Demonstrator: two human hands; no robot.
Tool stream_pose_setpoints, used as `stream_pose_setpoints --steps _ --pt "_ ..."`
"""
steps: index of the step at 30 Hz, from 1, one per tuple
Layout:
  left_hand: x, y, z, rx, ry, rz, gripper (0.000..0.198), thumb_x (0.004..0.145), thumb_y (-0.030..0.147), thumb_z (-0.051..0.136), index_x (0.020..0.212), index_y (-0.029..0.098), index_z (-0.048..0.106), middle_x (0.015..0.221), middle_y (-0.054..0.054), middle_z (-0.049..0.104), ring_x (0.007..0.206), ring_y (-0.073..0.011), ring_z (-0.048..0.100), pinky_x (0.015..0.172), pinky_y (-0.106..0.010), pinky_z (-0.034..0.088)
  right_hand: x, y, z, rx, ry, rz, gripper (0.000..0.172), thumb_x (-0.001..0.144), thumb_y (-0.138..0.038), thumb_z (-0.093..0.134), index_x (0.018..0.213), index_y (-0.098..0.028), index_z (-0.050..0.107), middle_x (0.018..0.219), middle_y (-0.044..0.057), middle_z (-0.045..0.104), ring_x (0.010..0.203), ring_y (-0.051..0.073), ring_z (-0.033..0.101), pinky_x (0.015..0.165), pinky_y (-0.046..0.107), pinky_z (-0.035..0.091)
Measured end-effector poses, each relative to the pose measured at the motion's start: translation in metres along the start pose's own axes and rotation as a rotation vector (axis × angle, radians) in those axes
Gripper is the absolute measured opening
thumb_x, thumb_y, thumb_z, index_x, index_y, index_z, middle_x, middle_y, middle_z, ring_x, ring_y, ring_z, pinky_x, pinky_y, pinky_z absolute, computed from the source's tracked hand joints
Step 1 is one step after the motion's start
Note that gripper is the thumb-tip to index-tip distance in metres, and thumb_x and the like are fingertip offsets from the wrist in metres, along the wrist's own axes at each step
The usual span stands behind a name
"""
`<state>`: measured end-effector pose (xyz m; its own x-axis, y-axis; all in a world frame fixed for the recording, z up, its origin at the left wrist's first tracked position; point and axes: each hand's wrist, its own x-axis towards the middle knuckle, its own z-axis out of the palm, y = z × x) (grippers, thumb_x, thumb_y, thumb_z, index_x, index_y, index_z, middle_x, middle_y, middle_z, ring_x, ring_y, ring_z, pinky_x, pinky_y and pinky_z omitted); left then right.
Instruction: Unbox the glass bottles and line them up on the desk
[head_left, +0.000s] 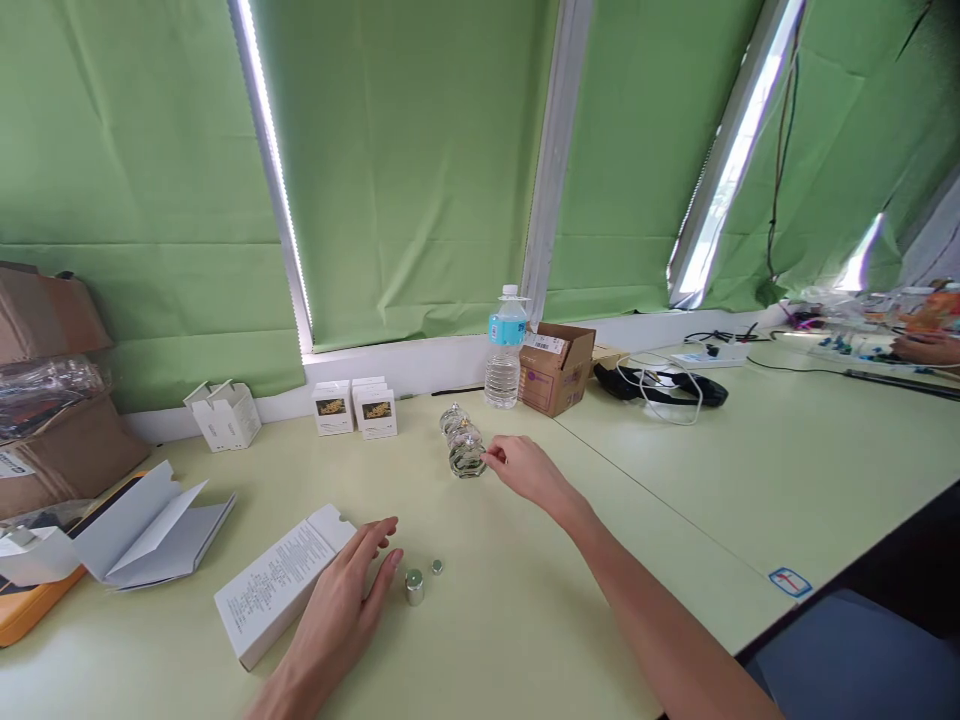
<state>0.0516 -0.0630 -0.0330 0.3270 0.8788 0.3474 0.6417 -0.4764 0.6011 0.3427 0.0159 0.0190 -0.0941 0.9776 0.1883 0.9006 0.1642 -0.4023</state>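
My right hand (529, 472) reaches in from the right, its thumb and fingers drawn together at the right edge of the nearest clear glass bottle (466, 462). Whether they grip its edge or something small is hidden. Behind that bottle, more faceted glass bottles (451, 416) stand close in a row. My left hand (349, 590) is open, fingers spread, beside a long white box (281, 580) with printed text, and partly covers its right side. Just right of this hand stand a shiny silver cap (414, 587) and a smaller silver piece (437, 567).
Small white boxes (334, 408), a water bottle (502, 360) and a brown carton (555, 370) line the back. An open white box (169, 535) lies left, near stacked cartons (60, 450). A black strap with cable (660, 385) sits right; a co-worker's hand (926, 348) shows far right.
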Motion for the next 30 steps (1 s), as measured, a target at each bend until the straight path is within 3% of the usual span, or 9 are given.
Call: stream_pose_setpoints --steps 4,7,10,14,17,22,25,30 --pt "0.002 -0.001 -0.002 0.009 0.030 -0.024 0.032 0.097 0.039 0.038 0.126 0.029 0.048 0.124 -0.004 0.058 0.106 -0.0199 0.060 0.089 -0.036 0.050 -0.017 -0.025 -0.004 0.111 -0.125 -0.119 0.030 0.090 -0.045 0.051 0.087 -0.020 0.067 0.082 0.002 0.068 0.072 0.015 0.061 0.061 0.023 0.041" --pt "0.003 -0.003 -0.002 0.017 0.043 -0.033 0.032 0.097 0.039 0.038 0.125 0.029 0.048 0.123 -0.004 0.059 0.105 -0.0199 0.060 0.089 -0.036 0.050 -0.031 -0.046 0.004 0.298 -0.406 -0.286 0.041 0.079 -0.052 0.065 0.107 -0.021 0.064 0.084 0.000 0.067 0.069 0.014 0.060 0.059 0.022 0.042" --pt "0.005 -0.007 -0.001 0.025 0.050 -0.020 0.032 0.096 0.039 0.039 0.124 0.028 0.048 0.123 -0.005 0.059 0.104 -0.0202 0.061 0.089 -0.036 0.051 -0.042 -0.065 0.021 0.309 -0.523 -0.403 0.056 0.072 -0.050 0.072 0.119 -0.023 0.059 0.080 -0.003 0.066 0.064 0.012 0.057 0.056 0.021 0.039" --pt "0.004 -0.009 -0.001 0.038 0.044 -0.015 0.033 0.096 0.040 0.040 0.125 0.027 0.049 0.121 -0.006 0.060 0.103 -0.0205 0.061 0.089 -0.037 0.051 -0.053 -0.081 0.041 0.211 -0.428 -0.561 0.028 0.078 -0.039 0.068 0.098 -0.021 0.064 0.076 -0.003 0.063 0.067 0.013 0.056 0.059 0.022 0.037" --pt "0.004 -0.008 -0.002 0.042 0.059 -0.008 0.034 0.095 0.040 0.041 0.125 0.026 0.049 0.120 -0.007 0.061 0.101 -0.0206 0.063 0.088 -0.037 0.052 -0.053 -0.083 0.040 0.209 -0.310 -0.613 0.013 0.084 -0.030 0.062 0.091 -0.020 0.063 0.083 -0.001 0.065 0.075 0.013 0.057 0.065 0.021 0.039" --pt "0.003 -0.008 -0.002 0.059 0.066 0.000 0.033 0.094 0.039 0.043 0.124 0.028 0.051 0.119 -0.005 0.062 0.100 -0.0201 0.063 0.085 -0.035 0.053 -0.036 -0.060 0.021 -0.066 -0.102 -0.349 0.012 0.091 -0.025 0.051 0.095 -0.020 0.062 0.094 0.003 0.066 0.085 0.017 0.060 0.072 0.025 0.038" --pt "0.003 -0.008 -0.001 0.070 0.056 -0.005 0.033 0.094 0.039 0.044 0.124 0.029 0.050 0.120 -0.004 0.061 0.100 -0.0193 0.063 0.084 -0.033 0.053 -0.023 -0.041 0.018 -0.156 -0.073 -0.223 0.014 0.091 -0.018 0.047 0.096 -0.018 0.060 0.098 0.008 0.065 0.089 0.022 0.060 0.070 0.028 0.038" --pt "0.002 -0.008 -0.002 0.076 0.027 -0.009 0.031 0.095 0.040 0.043 0.123 0.029 0.050 0.120 -0.004 0.060 0.101 -0.0191 0.062 0.085 -0.033 0.053 -0.013 -0.024 0.024 -0.185 -0.090 -0.138 0.010 0.089 -0.016 0.050 0.097 -0.017 0.056 0.095 0.010 0.065 0.085 0.024 0.061 0.067 0.029 0.037"
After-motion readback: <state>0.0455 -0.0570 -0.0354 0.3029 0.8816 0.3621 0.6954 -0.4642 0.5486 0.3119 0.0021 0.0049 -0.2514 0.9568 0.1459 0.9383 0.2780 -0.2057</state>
